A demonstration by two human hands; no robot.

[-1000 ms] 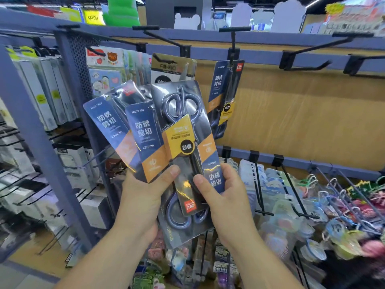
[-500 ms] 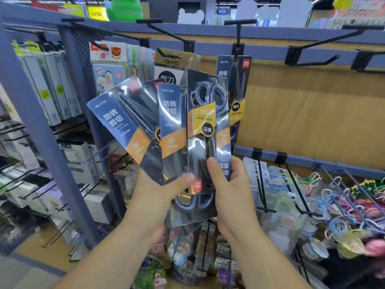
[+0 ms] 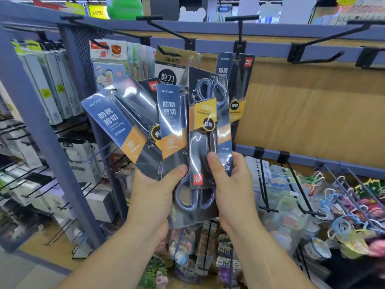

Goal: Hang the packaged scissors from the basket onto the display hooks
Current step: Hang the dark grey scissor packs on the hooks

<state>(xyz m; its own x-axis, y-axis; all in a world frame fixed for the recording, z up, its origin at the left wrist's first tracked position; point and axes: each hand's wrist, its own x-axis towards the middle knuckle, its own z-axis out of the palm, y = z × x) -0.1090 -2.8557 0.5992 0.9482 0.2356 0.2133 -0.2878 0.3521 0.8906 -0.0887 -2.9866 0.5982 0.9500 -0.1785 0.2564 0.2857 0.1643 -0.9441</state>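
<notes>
My left hand (image 3: 154, 195) grips a fan of blue-and-orange scissors packs (image 3: 133, 122) by their lower ends, thumb across the front. My right hand (image 3: 233, 184) pinches one scissors pack (image 3: 208, 126) that is turned upside down, handles at the top, and stands upright in front of the fan. Behind it another pack of the same kind (image 3: 239, 80) hangs on a black display hook (image 3: 240, 30). An empty hook (image 3: 166, 32) juts out to the left of that one. The basket is out of view.
More empty black hooks (image 3: 325, 42) stick out from the blue rail over a bare wooden back panel (image 3: 312, 111). A black-and-gold scissors card (image 3: 175, 65) hangs left of centre. Boxed goods fill the left rack; colourful small items hang on lower hooks (image 3: 312, 195) at the right.
The upside-down pack has swung from tilted to upright and moved up toward the hanging pack. The fan in my left hand has risen slightly too.
</notes>
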